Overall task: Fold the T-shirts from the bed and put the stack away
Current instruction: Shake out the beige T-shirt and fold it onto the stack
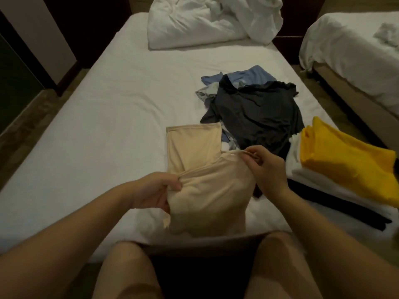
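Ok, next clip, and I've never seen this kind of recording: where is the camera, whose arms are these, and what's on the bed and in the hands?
No robot here. The single picture comes from a wide-angle camera worn on a person's head, looking forward and down, so the arms and legs at the bottom are the wearer's own. The left hand grips a bunched edge of a beige T-shirt, and the right hand pinches a thin band along its edge; part of the shirt lies on the bed. Beyond it is an unfolded heap with a dark T-shirt over blue garments. At the right edge sits a folded stack, yellow on top of white and black. A crumpled white duvet lies at the far end.
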